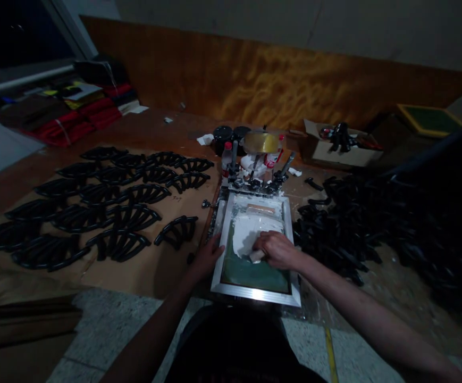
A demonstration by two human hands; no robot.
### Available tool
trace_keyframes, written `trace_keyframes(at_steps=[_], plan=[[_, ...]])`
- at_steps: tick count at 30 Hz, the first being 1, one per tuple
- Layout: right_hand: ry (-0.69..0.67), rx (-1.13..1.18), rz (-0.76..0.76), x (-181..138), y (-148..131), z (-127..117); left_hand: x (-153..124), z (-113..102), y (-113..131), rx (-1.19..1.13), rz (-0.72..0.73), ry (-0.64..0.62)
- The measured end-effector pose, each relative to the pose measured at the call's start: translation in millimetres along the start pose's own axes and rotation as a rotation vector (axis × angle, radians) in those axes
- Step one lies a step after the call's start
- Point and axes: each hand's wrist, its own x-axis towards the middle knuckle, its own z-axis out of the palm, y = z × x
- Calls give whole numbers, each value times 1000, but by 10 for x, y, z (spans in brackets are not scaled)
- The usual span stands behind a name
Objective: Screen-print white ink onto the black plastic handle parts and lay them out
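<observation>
In front of me lies a screen printing frame point(257, 294) with an aluminium rim and a green mesh. White ink point(243, 234) is spread thickly over the upper and middle mesh. My right hand point(275, 249) is closed on a small pale scraper point(257, 255), whose edge meets the lower part of the ink; the fingers hide much of it. At the frame's left rim, my left hand point(210, 256) has its fingers curled against the metal. Behind the frame, a clamp point(254, 183) with upright bolts joins its far end.
Curved black tubular parts point(123, 215) lie in rows on cardboard at left. A heap of black pieces point(334, 223) covers the right side. Bottles point(226, 158), a roll of yellowish tape point(261, 142) and black tubs point(223, 135) stand behind the clamp. A filled carton point(344, 154) sits at back right.
</observation>
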Motion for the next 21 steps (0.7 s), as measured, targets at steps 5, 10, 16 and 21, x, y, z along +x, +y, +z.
trace_keyframes(at_steps=[5, 10, 16, 21], plan=[[184, -99, 147, 17, -88, 234, -27, -11, 46, -8, -33, -22], [122, 23, 97, -50, -81, 288, -40, -29, 100, 22, -52, -22], [365, 63, 445, 326, 373, -370, -133, -214, 414, 43, -69, 1], [760, 184, 704, -112, 1015, -562, -168, -357, 896, -56, 47, 75]])
